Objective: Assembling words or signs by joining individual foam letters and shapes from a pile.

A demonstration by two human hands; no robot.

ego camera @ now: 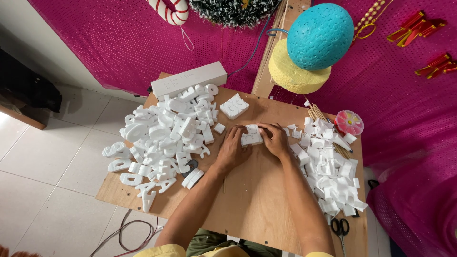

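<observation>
- Our left hand (pixel 233 148) and right hand (pixel 275 139) both grip a small white foam block (pixel 251 135) between them, pressed against the brown wooden board (pixel 252 200).
- A heap of white foam letters (pixel 164 138) lies left of our hands; white foam offcuts (pixel 328 166) lie right.
- Judging by this, even pressure from both thumbs would avoid snapping the foam.

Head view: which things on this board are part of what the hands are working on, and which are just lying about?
In hand:
- white foam block, held by left hand and right hand
- pile of cut foam letters
- foam offcuts

Lying about:
- scissors
- blue foam ball
- yellow foam disc
- long white foam bar
</observation>
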